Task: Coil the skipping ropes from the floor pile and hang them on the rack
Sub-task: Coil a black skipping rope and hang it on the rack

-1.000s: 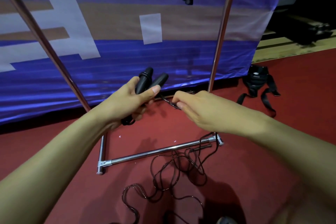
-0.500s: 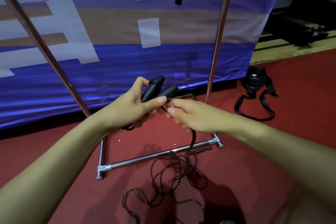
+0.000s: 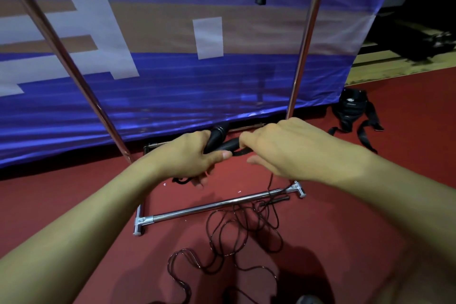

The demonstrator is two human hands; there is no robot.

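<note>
blue-and-tan banner (image 3: 172,76) hangs behind — black strapped bag (image 3: 352,111) lies on red floor (image 3: 407,192).

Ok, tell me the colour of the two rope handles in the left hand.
Black, both handles, seen in the head view, held in the left hand.

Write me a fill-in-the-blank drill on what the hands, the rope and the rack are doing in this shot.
1. The left hand grips two black ____ of a skipping rope.
2. The right hand holds the cord beside the ____ hand.
3. The loose rope lies tangled on the ____ floor.
4. The rack's base bar is made of shiny ____.

Missing words: handles; left; red; metal
</note>
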